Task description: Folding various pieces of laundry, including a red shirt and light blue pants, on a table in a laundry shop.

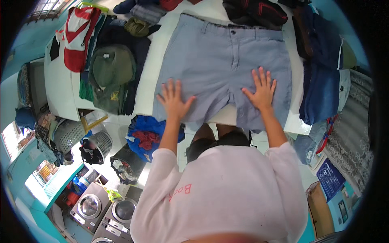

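A pair of light blue-grey shorts [209, 60] lies spread on the white table [146, 82], its buttoned waistband away from me and its leg hems at the near edge. My left hand [174, 100] rests flat on the left leg, fingers apart. On the right leg, my right hand [262, 89] also lies palm down with spread fingers. Neither hand grips the cloth. The near hems reach over the table's front edge.
Left of the shorts lie an olive green garment [111, 76] and a red-and-white one [80, 39]. Dark blue garments [322, 82] are stacked at the right. A black garment [255, 13] lies beyond the waistband. Laundry baskets [104, 141] and front-loading machines [89, 206] stand at lower left.
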A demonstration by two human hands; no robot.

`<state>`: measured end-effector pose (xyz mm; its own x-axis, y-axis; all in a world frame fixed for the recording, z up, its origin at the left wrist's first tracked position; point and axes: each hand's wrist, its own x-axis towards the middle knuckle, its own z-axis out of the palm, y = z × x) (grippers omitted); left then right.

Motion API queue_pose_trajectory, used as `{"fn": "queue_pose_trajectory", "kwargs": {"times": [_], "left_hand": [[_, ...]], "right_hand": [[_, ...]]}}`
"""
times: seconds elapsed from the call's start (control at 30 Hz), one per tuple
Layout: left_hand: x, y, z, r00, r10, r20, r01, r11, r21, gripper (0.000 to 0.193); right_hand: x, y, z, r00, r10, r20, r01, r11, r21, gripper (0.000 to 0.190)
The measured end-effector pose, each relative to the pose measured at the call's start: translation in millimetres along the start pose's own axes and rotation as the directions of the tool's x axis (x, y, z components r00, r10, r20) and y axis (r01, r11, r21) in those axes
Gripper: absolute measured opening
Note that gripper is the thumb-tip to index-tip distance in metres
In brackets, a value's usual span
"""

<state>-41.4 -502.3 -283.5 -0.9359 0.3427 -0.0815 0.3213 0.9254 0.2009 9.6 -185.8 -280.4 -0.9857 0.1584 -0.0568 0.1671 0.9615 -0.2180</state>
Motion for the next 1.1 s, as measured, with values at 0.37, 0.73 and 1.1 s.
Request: {"fn": "queue_pose_trajectory", "kwargs": {"times": [0.37,0.73,1.1], "left_hand": [[-106,-102,16,0.833,-0.543,0.106,0.311,0.301,-0.902,0.052],[-88,-121,-63,0.804,-0.275,0.528,0.593,0.298,-0.748,0.055],[11,-55,-133,0.95,-0.029,0.31,0.277,0.535,-0.798,0.058]], "right_hand": [[-136,-179,53,0.799,0.06,0.598,-0.549,0.479,0.685,0.032],[-125,-196,20,0.339,-0.218,0.915,-0.902,-0.351,0.251,0.035],[-49,-143,-59,0.524,-0.11,0.845,-0.843,-0.211,0.495,0.022]]}}
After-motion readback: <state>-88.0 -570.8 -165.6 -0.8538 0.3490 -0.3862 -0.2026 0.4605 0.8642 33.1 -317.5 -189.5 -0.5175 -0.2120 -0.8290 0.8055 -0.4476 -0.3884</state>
